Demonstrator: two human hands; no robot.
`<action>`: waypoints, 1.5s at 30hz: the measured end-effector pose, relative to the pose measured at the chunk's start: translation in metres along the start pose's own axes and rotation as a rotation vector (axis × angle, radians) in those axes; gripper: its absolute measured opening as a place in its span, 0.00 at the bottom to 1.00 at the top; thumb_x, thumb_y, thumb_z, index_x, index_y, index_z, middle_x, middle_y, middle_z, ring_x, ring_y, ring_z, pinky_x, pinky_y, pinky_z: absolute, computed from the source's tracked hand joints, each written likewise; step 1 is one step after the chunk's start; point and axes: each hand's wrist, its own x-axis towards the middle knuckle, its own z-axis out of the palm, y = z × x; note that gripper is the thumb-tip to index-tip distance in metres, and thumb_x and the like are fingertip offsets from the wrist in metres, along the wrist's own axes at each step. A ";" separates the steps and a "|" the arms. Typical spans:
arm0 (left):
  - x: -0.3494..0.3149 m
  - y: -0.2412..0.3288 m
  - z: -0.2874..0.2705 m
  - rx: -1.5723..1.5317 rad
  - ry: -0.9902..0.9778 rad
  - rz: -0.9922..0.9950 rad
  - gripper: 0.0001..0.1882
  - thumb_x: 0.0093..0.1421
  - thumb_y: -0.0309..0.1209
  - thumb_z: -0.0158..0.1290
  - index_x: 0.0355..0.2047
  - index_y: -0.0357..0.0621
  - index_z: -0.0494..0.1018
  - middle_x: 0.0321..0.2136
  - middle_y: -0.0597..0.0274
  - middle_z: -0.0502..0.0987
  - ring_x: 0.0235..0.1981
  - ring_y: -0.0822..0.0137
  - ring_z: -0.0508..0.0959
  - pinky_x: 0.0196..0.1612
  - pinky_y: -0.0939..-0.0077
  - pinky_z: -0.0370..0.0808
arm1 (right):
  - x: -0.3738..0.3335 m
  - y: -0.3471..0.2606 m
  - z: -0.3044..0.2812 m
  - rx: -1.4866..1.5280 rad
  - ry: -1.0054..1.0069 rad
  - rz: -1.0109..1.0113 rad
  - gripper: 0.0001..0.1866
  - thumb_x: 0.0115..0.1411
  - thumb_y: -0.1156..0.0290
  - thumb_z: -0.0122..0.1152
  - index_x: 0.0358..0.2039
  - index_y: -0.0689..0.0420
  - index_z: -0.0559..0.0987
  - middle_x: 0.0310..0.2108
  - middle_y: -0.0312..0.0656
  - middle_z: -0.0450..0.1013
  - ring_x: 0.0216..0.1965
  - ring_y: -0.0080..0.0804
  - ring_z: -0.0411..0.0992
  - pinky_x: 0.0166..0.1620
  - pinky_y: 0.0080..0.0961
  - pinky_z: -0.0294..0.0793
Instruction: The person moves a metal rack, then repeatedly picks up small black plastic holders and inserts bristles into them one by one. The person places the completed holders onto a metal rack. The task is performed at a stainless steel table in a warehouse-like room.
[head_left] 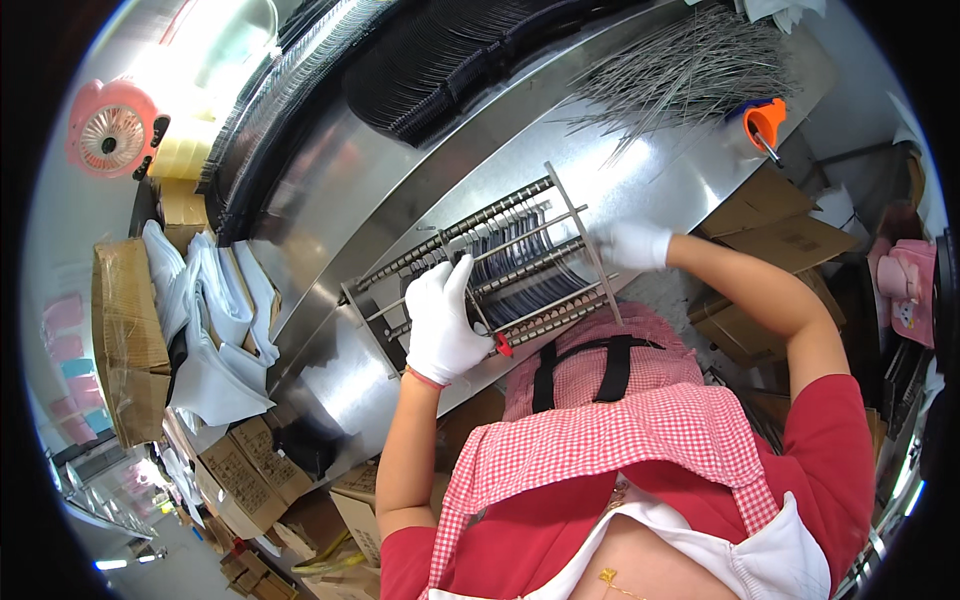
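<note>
A metal rack (584, 210) of rods and coiled springs lies slanted on the steel table, with several thin, dark curved strips (530, 295) standing side by side in it. My left hand (440, 325), in a white glove, rests over the rack's left part. Its thumb and forefinger are spread apart, and the other fingers are partly hidden. Beside that wrist, a small red piece (503, 344) sits at the rack's near edge. My right hand (632, 247), also gloved in white, is at the rack's right end. Motion blurs its fingers, so their grip is unclear.
Bundles of black curved strips (440, 85) lie at the back of the steel table (345, 385). A heap of thin metal wires (680, 75) and an orange object with a metal rod (766, 122) are far right. Cardboard boxes (130, 340) and a pink fan (108, 130) stand left.
</note>
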 end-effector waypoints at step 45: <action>0.140 0.093 -0.068 -1.751 0.242 -0.023 0.43 0.61 0.38 0.60 0.70 0.49 0.49 0.47 0.55 0.75 0.39 0.70 0.78 0.33 0.78 0.77 | -0.150 -0.326 -0.362 -0.747 0.300 -0.290 0.57 0.43 0.49 0.78 0.70 0.51 0.58 0.56 0.50 0.72 0.57 0.38 0.71 0.59 0.32 0.68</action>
